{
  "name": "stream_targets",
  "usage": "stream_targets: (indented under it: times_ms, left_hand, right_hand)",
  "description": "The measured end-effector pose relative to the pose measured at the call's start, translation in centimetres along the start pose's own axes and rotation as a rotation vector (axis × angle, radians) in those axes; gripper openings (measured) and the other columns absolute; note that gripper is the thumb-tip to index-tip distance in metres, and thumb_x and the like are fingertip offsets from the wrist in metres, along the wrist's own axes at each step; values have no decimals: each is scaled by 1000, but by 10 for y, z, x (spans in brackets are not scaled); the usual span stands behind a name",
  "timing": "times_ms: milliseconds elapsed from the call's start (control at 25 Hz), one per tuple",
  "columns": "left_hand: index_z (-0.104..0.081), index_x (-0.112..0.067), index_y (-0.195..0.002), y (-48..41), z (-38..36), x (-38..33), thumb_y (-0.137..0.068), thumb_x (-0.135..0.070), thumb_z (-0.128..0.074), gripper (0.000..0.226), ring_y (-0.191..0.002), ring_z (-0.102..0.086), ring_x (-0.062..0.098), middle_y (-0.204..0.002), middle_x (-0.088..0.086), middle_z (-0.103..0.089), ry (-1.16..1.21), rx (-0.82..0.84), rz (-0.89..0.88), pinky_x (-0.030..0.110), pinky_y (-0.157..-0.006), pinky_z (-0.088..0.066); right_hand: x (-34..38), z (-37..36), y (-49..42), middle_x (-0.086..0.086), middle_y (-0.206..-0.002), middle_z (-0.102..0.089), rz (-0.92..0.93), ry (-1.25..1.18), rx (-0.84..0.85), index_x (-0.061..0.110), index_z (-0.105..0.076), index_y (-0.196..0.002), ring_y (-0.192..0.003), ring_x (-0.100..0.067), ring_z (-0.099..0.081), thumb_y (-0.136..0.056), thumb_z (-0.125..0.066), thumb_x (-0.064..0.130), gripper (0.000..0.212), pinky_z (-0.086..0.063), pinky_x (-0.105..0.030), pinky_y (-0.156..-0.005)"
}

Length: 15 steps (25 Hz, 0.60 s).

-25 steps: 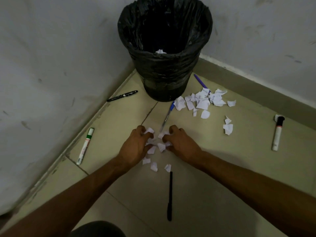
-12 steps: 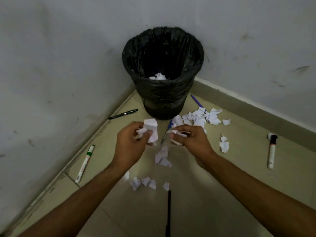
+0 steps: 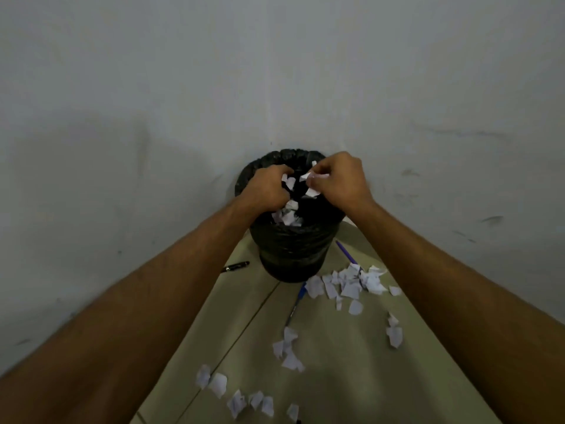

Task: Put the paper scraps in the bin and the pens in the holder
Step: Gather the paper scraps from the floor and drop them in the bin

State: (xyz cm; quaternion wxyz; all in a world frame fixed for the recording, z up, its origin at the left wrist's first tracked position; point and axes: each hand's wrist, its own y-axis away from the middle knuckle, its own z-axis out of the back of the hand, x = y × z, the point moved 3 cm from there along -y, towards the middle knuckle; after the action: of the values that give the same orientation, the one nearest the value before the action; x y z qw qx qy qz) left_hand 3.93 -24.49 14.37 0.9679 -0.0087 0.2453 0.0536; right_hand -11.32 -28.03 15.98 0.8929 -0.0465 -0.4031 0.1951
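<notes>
A black-lined bin [image 3: 293, 252] stands in the wall corner. My left hand [image 3: 266, 189] and my right hand [image 3: 339, 179] are both over its mouth, each holding white paper scraps [image 3: 312, 183]. More scraps [image 3: 287, 215] lie or fall inside the bin below my left hand. A heap of scraps [image 3: 351, 284] lies on the floor right of the bin, and others [image 3: 289, 350] are scattered nearer to me. A black pen [image 3: 235, 266] lies left of the bin, a blue pen [image 3: 298, 301] in front, a purple pen [image 3: 344, 250] at its right. No holder is in view.
Grey walls meet behind the bin. The beige tiled floor [image 3: 336, 377] runs toward me between my forearms. A small row of scraps [image 3: 250, 402] lies near the bottom edge, with the tip of a black pen [image 3: 298, 421] just below it.
Both hands gathered scraps off the floor, lifted them and moved forward over the bin. The view tilted up; the markers at left and right have left the frame.
</notes>
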Motion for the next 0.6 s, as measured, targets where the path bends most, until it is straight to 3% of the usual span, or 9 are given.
stream_targets:
  times_ms: [120, 200, 280, 360, 440, 520, 560, 600]
  left_hand:
    - [-55, -12, -136, 3, 3, 1, -87, -5, -56, 49, -120, -57, 27, -137, 13, -58, 37, 10, 1, 25, -94, -45]
    - [-63, -13, -128, 8, 0, 3, -87, -1, -51, 45, -95, -66, 20, -128, 12, -65, 9, 72, -3, 9, -74, -47]
    - [-72, -14, -116, 12, 3, 5, -82, 5, -48, 46, -65, -59, 5, -115, 6, -72, 28, 96, 2, 1, -52, -41]
    - [-73, -13, -113, 21, 11, 1, -78, 5, -48, 47, -83, -65, 8, -117, 3, -71, 79, 12, -39, 7, -70, -46]
    - [-71, -10, -112, 50, 16, 5, -82, -3, -54, 35, -102, -63, 15, -116, 7, -68, 196, -249, -114, 15, -88, -46]
    - [-66, -12, -104, 104, -1, 28, -86, -19, -61, 19, -90, -60, 11, -105, 5, -64, 248, -462, -104, 12, -81, -45]
    - [-63, -15, -105, 136, -19, 46, -85, -31, -65, 26, -88, -59, 11, -106, 4, -62, 225, -433, -50, 13, -78, -45]
    - [-59, -20, -113, 171, -46, 70, -80, -47, -69, 44, -93, -58, 12, -113, 4, -58, 162, -277, 56, 18, -81, -46]
  right_hand:
    - [-2, -26, -11, -9, -87, -75, 43, 234, 263, 7, -79, -96, -68, -14, -63, -88, -67, 14, 17, -42, -11, -54]
    - [-5, -39, -12, -15, -93, -76, 50, 320, 415, 6, -78, -100, -73, -21, -65, -89, -60, 9, 21, -48, -26, -61]
    - [-4, -42, -6, -15, -89, -75, 69, 390, 490, 8, -77, -101, -66, -20, -62, -86, -58, 6, 25, -48, -29, -61]
    - [2, -34, 7, -11, -92, -76, 135, 339, 343, 12, -77, -105, -70, -19, -64, -85, -57, 6, 29, -49, -26, -66]
    - [10, -14, 39, -3, -100, -75, 185, 145, 13, 14, -76, -107, -83, -14, -67, -86, -59, 11, 27, -48, -17, -78]
    - [-3, -7, 89, 5, -97, -68, 223, 5, -147, 16, -74, -103, -82, -5, -63, -88, -62, 16, 20, -44, -6, -78]
    - [-17, -7, 115, 6, -97, -66, 219, -9, -129, 17, -73, -102, -82, -4, -61, -88, -63, 16, 18, -46, -8, -77]
    - [-36, -13, 142, 6, -98, -64, 181, -15, -56, 18, -72, -103, -82, -6, -62, -88, -65, 15, 17, -51, -15, -77]
